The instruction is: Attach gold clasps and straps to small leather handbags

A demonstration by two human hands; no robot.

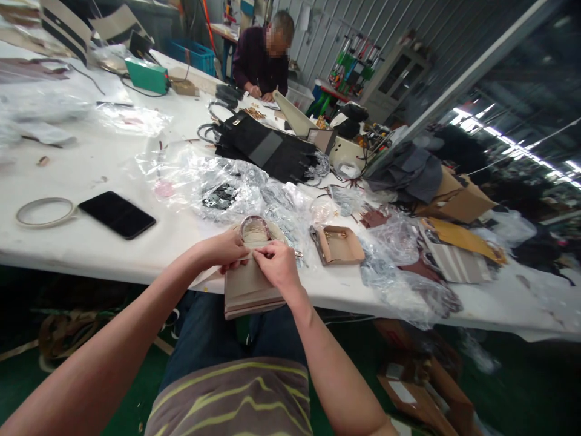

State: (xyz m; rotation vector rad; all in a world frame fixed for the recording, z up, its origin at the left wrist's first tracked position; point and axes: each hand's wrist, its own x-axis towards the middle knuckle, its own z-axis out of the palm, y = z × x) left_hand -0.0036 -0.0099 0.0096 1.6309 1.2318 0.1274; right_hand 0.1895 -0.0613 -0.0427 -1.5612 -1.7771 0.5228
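A small beige leather bag (250,292) rests against the near edge of the white table (91,181), hanging over my lap. My left hand (226,249) grips its upper left edge with fingers curled. My right hand (278,262) pinches the top flap of the bag near its middle. A roll of clear tape (255,229) stands just behind the bag's top. A second beige bag piece (338,244) with a gold clasp lies open to the right.
A black phone (117,214) and a white tape ring (44,212) lie at left. Crumpled clear plastic (218,181), black bags (267,151) and cardboard boxes (458,197) crowd the middle and right. Another person (265,57) works at the far end.
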